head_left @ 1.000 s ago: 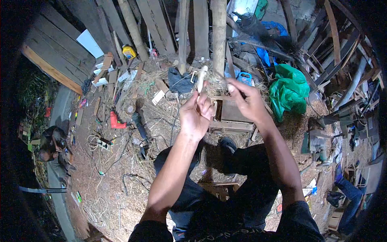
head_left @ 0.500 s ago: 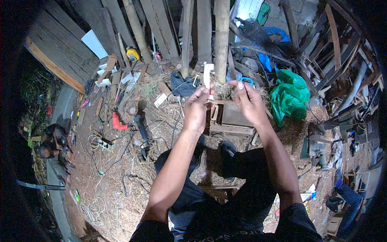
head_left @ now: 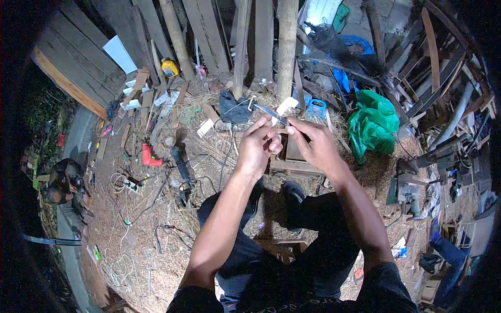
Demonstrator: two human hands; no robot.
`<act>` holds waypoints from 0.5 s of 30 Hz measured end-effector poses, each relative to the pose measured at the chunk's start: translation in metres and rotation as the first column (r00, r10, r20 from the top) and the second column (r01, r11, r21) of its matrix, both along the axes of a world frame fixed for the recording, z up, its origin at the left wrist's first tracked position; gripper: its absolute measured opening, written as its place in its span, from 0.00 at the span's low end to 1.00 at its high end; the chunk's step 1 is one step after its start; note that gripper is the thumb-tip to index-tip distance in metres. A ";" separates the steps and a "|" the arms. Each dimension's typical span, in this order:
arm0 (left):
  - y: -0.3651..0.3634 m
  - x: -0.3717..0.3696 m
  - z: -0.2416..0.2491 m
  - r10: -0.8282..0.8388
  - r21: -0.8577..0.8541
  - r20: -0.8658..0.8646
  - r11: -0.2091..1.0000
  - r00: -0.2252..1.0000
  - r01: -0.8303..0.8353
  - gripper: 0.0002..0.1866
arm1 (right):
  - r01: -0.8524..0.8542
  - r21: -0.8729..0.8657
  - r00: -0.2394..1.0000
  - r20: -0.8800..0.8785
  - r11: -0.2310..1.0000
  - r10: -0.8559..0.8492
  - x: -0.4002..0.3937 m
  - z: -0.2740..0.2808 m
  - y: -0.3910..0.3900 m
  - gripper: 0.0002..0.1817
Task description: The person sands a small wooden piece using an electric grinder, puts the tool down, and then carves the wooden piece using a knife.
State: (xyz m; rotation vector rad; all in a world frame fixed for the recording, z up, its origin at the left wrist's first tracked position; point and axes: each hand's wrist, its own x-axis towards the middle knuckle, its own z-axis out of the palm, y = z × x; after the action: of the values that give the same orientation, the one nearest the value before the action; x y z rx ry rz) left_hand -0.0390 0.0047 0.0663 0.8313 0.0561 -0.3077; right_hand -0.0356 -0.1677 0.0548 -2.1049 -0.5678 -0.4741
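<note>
My left hand [head_left: 255,154] is closed around a small pale wooden piece [head_left: 287,106] with a notched, squared end, which sticks out up and to the right past my fingers. My right hand [head_left: 315,146] pinches one end of a slim grey metal strip like a blade or file [head_left: 270,112]. The strip slants up to the left and crosses the wooden piece in this view. Both hands are close together over a low wooden box [head_left: 296,167] in front of my feet; they partly hide it.
A red power drill [head_left: 151,156] and a black angle grinder [head_left: 180,164] lie to the left among cords. A green plastic bag [head_left: 373,125] sits at the right. Planks [head_left: 206,36] lean at the back. Another person [head_left: 67,182] crouches at far left.
My hands have come together. The wooden piece has tilted from upright to the right, and the metal strip now lies across it, pointing up to the left.
</note>
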 end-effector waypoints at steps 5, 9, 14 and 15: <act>0.004 -0.009 -0.002 -0.075 -0.114 -0.009 0.991 0.997 0.073 0.16 | 0.099 -0.070 0.993 0.076 0.993 -0.094 0.009 0.000 -0.007 0.14; -0.003 -0.009 -0.008 -0.059 -0.219 -0.030 0.974 0.998 0.051 0.18 | 0.128 -0.073 0.987 0.108 0.989 -0.120 0.020 0.001 -0.012 0.14; -0.008 0.000 -0.016 0.105 0.162 0.133 0.979 0.986 -0.126 0.17 | 0.107 0.409 0.955 -0.295 0.906 0.021 0.023 -0.010 0.000 0.15; -0.007 0.000 -0.017 0.105 0.224 0.151 0.965 0.983 -0.137 0.18 | 0.143 0.460 0.958 -0.286 0.877 -0.006 0.023 -0.009 0.006 0.15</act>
State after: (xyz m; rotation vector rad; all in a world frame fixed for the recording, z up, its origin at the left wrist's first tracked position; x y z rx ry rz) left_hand -0.0386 -0.0020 0.0498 1.0772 0.0138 -0.1280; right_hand -0.0123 -0.1616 0.0459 -1.6782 -0.1772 -0.3133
